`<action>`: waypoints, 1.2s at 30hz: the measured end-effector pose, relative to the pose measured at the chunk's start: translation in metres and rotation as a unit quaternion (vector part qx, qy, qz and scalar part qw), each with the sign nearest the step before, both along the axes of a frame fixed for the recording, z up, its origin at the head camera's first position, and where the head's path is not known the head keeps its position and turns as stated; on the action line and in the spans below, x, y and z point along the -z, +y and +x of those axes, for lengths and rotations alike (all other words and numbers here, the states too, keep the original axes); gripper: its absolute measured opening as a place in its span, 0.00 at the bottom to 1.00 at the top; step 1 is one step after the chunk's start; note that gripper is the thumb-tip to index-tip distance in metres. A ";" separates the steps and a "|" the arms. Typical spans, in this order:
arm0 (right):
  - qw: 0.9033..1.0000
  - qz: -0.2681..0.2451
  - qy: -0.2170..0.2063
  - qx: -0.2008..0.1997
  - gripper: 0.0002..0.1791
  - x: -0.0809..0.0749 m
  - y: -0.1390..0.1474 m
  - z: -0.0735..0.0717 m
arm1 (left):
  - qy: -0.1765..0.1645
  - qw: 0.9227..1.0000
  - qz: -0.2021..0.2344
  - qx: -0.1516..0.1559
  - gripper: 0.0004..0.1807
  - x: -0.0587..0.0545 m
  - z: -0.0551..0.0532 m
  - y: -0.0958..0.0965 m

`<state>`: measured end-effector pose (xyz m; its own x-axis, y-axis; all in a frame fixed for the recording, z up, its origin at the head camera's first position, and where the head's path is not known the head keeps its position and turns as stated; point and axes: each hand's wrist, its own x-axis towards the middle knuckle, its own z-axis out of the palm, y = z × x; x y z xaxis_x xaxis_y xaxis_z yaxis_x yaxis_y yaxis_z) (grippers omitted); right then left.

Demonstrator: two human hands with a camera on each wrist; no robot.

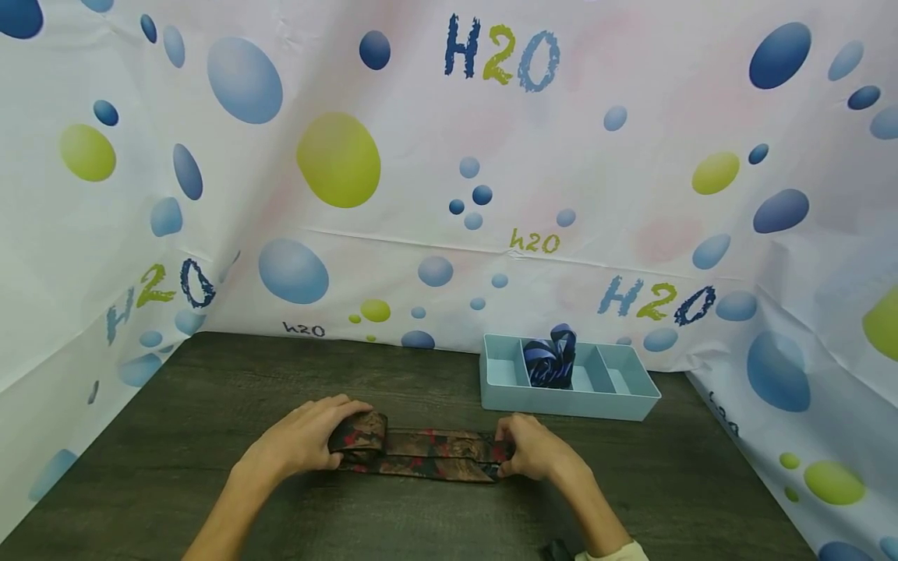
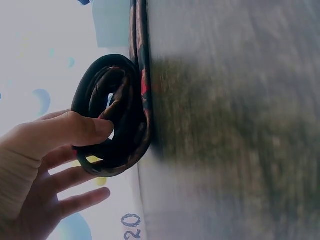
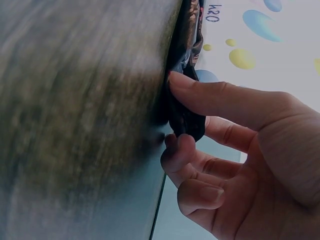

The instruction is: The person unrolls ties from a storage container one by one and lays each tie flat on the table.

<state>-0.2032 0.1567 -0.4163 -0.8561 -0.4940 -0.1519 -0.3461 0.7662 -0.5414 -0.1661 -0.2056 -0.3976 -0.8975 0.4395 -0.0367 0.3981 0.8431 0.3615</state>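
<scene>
two ends of tie (image 1: 438, 445) pinched: left grip (image 1: 309, 433) at rolled, right grip (image 1: 535, 449) at flat; gap before edge of tray (image 1: 568, 402)

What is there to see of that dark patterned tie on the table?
The tie looks like smooth cloth, dark brown with red and tan patches. One end is rolled into a loose, layered coil; the rest stretches along the table in two strips, nearer the person than the blue box. The left hand grips the coil, the right hand the other end.
</scene>
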 end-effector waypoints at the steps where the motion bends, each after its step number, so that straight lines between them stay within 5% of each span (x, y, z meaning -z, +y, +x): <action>1: 1.000 -0.002 0.000 -0.001 0.19 0.000 0.000 0.000 | 0.001 1.000 0.002 0.004 0.40 0.000 0.000 0.000; 10: 1.000 -0.004 -0.002 0.000 0.19 0.001 0.001 -0.001 | 0.036 0.998 0.020 0.052 0.42 0.005 -0.003 0.005; 18: 1.000 -0.002 0.003 0.002 0.19 0.000 0.000 -0.002 | 0.030 0.998 0.048 0.034 0.42 0.003 -0.003 0.001; 26: 1.000 -0.006 0.007 -0.001 0.19 0.000 0.000 -0.001 | 0.020 0.993 0.114 0.006 0.43 -0.004 -0.001 -0.030; 36: 1.000 -0.021 0.008 -0.013 0.19 0.003 0.003 -0.002 | 0.014 0.987 0.161 0.001 0.50 0.004 0.004 -0.070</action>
<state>-0.2050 0.1593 -0.4190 -0.8444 -0.5226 -0.1176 -0.3749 0.7334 -0.5670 -0.1617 -0.2757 -0.4014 -0.8951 0.4263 0.1306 0.4138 0.6851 0.5996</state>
